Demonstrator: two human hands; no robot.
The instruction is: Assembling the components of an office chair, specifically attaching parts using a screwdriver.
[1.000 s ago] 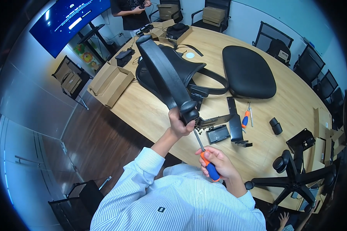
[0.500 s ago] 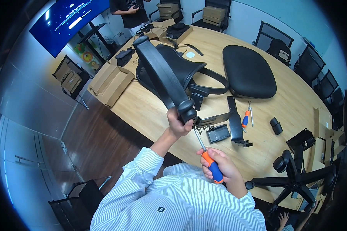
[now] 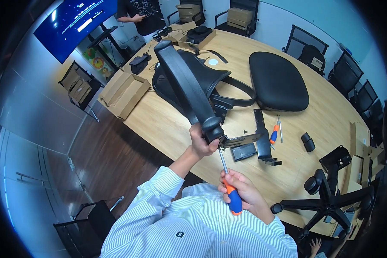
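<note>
- The black chair armrest is held up above the near edge of the counter, its padded length slanting away from the person and its lower end toward the chest.
- The left hand has its grip clamped around that lower end, just beside the metal bracket that sticks out to the right.
- The right hand has its grip closed on the orange-and-blue handle of a screwdriver; the shaft points up, with the tip at the underside of the armrest where the bracket joins.
- Whether the tip sits in a screw head cannot be told; the spot is too small.
- Risk, as I judge it: the armrest is steadied by one hand in the air, so a push on the driver could twist it, letting the tip slip toward the left fingers.
- A loosened screw could drop to the floor, since the work hangs at the counter's edge.
- On the counter beyond lie a chair back, a seat cushion, a second screwdriver and a black bracket plate.
- A chair wheel base stands at the right.
</note>
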